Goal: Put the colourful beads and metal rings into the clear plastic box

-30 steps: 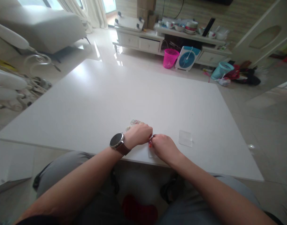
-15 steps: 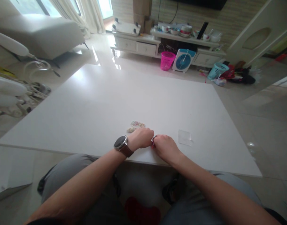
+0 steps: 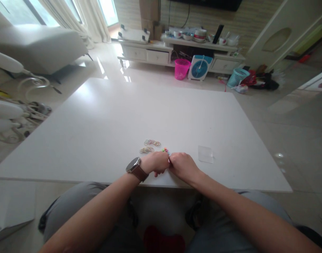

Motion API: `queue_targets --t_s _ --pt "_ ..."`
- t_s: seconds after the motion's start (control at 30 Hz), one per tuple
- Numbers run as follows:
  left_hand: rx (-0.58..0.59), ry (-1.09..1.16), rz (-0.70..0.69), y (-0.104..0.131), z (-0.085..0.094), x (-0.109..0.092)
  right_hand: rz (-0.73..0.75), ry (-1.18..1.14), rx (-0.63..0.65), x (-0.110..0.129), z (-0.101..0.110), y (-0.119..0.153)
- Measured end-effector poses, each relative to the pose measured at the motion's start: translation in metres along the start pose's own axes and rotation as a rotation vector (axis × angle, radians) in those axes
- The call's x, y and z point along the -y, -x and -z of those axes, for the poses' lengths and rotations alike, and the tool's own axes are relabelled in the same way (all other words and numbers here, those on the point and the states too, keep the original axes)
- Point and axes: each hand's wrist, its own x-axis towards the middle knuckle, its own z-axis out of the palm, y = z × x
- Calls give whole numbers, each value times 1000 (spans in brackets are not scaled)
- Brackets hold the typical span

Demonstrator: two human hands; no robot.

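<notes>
My left hand (image 3: pixel 158 162), with a watch (image 3: pixel 134 165) on its wrist, is closed near the table's front edge. Against it, knuckles touching or nearly so, is my right hand (image 3: pixel 182 164), closed too. Whatever is pinched between the fingers is hidden. Just beyond the left knuckles a bit of small, brightly coloured pieces (image 3: pixel 165 150) shows. Two overlapping rows of thin rings lie past the left hand: a farther row (image 3: pixel 152 142) and a nearer row (image 3: pixel 146 150). A clear, square plastic piece (image 3: pixel 205 154) rests right of my right hand.
The white table (image 3: pixel 161 109) stretches out ahead, its front edge close to my legs. Chairs (image 3: pixel 8 109) stand at the left. Across the floor are a pink basket (image 3: pixel 182 69), a blue fan (image 3: pixel 199 67) and a low cabinet (image 3: pixel 158 56) bearing dishes.
The view has shifted slightly. My left hand has moved a little nearer to me and turned, uncovering the nearer row of rings and the coloured pieces. Both hands stay together.
</notes>
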Motion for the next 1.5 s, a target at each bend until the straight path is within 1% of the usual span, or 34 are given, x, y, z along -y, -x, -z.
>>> queue_targets --t_s 0.07,0.23,0.4,0.5,0.57,0.67,0.7,0.77,0.87,0.93,1.07,1.13,1.2,1.33,1.5 --pt "25 17 20 1 0 -1 5 -16 -20 -2 -2 0" --pt "45 30 52 4 1 -4 -24 -17 -48 -6 -4 4" --pt "58 64 48 3 2 -3 8 -103 -54 -18 3 10" --pt "41 57 55 7 6 1 -17 -167 -86 -26 8 11" --pt "-28 32 80 11 10 5 -28 -160 -117 -28 11 12" --pt "-207 -41 159 16 17 14 -15 -95 -167 -27 11 14" --pt "-259 -67 180 17 19 17 -8 -74 -168 -26 10 15" --pt "-327 -106 190 19 23 22 -1 -42 -135 -24 6 17" --pt "-383 -125 175 21 28 24 27 -15 -78 -24 -1 18" --pt "-437 -148 159 22 28 22 52 -18 -72 -25 -2 18" --pt "-618 -211 73 20 24 21 79 -54 -69 -29 2 17" --pt "-679 -217 22 16 20 21 68 -69 -68 -32 4 16" --pt "-690 -219 -24 13 15 21 68 -86 -71 -35 4 14" --pt "-650 -261 -59 8 6 18 103 -137 -108 -42 0 9" --pt "-655 -218 -101 2 2 13 137 -181 -140 -46 -4 2"
